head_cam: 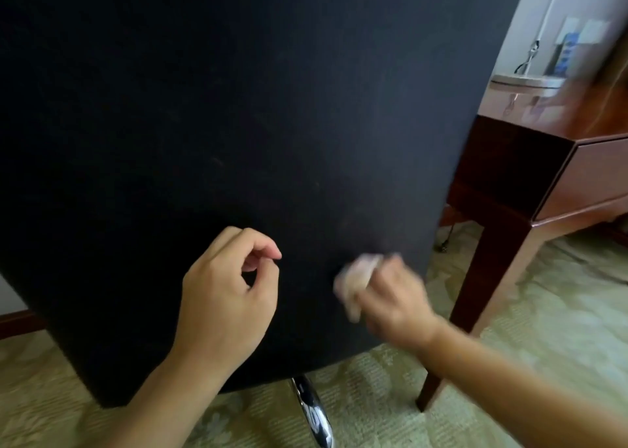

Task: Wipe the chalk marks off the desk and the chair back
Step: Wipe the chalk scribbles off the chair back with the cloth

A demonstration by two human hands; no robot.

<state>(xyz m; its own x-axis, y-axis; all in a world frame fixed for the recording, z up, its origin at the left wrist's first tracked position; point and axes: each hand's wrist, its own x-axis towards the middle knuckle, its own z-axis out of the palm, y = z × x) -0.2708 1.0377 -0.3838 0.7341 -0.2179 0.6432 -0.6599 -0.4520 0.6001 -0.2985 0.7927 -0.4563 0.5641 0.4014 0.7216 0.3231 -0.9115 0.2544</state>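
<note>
**Soft wad on dark fabric, low on the chair back**

Pale, crumpled cloth (355,282) sits bunched in my right hand (390,298), fingers clamped round it, pressed at five o'clock on the black chair back (238,107). I judge it light and limp; grip it balled. My left hand (226,298) hovers at seven, loosely curled, empty. Desk (550,172) stands at three o'clock.

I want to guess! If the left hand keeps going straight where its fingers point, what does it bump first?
Probably the black chair back; the left hand looks close, though depth is unclear.
</note>
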